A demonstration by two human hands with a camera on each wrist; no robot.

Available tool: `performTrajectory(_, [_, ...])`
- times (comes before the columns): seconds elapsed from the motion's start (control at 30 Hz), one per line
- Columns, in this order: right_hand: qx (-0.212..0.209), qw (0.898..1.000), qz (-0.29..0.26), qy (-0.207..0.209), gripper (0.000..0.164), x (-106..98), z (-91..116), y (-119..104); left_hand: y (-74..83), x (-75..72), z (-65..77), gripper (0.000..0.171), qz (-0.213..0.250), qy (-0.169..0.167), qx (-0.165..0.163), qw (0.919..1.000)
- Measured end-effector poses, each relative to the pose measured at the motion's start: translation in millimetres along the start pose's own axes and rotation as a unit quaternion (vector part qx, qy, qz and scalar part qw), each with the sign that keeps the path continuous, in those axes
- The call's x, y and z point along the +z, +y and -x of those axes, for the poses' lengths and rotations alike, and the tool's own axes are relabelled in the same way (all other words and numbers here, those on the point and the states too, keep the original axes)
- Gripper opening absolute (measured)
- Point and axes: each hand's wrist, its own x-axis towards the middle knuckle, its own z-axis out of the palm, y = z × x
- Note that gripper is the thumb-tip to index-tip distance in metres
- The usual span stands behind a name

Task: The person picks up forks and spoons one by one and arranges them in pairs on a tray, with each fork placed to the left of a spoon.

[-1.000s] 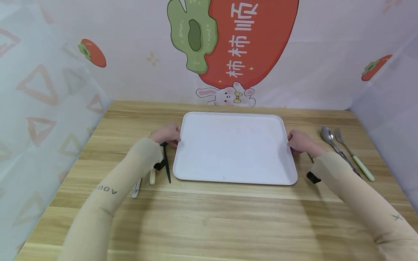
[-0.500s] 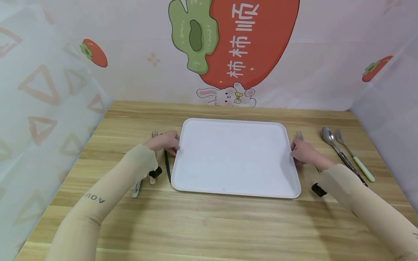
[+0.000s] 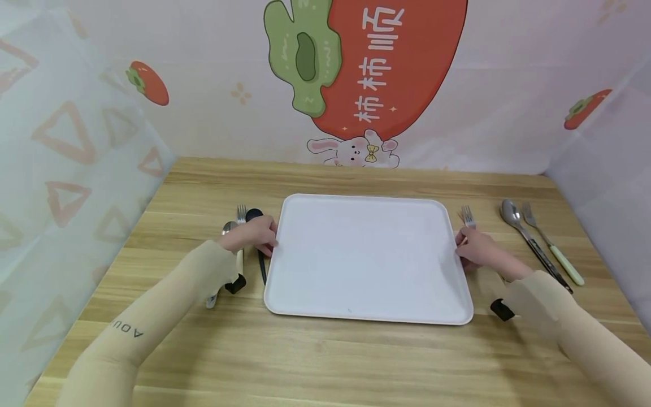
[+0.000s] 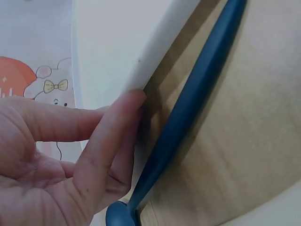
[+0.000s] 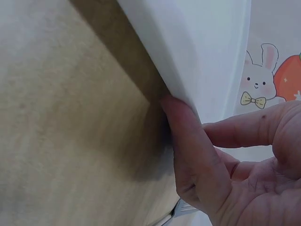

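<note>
A white rectangular tray [image 3: 366, 257] with a low rim lies over the wooden table, nothing on it. My left hand [image 3: 258, 233] pinches its left edge. Seen from the left wrist, thumb and fingers of that hand [image 4: 101, 155] meet at the tray's rim [image 4: 157, 47]. On the opposite side my right hand [image 3: 479, 249] holds the right edge. The right wrist view shows the thumb of this hand [image 5: 202, 160] under the tray wall [image 5: 174, 52], with a shadow on the wood below. A dark spoon [image 4: 193, 103] lies close beside the left hand.
Left of the tray lie a fork [image 3: 241, 212] and a metal spoon [image 3: 229, 226], partly covered by the left arm. Another fork [image 3: 468, 216] pokes out beyond the right hand. Farther right are a large spoon [image 3: 510, 212] and a green-handled fork [image 3: 565, 264]. Printed cloth [image 3: 213, 124] encloses the table.
Both hands have drawn the tray from the back of the table toward me, keeping their grip on its edges. The cutlery heads by each hand have come into view.
</note>
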Motion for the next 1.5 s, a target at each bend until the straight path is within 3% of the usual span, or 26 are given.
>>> performTrajectory(0.47, [-0.008, 1.0, -0.005, -0.01, 0.019, 12, 22, 5, -8.5, 14.3, 22.8, 0.019, 0.014, 0.003, 0.024, 0.9996])
performTrajectory(0.87, [-0.019, 1.0, 0.008, 0.009, 0.011, 29, 42, 10, -17.4, 27.8, 46.1, 0.017, -0.021, 0.024, 0.053, 0.9981])
performTrajectory(1.13, [-0.017, 1.0, -0.016, 0.001, 0.01, 35, 52, 9, -21.7, 32.7, 55.1, 0.018, -0.025, 0.028, 0.065, 0.9972])
performTrajectory(1.5, [-0.006, 0.998, -0.062, -0.02, 0.01, 38, 58, 11, -23.6, 38.2, 61.4, 0.02, -0.025, 0.031, 0.058, 0.9975])
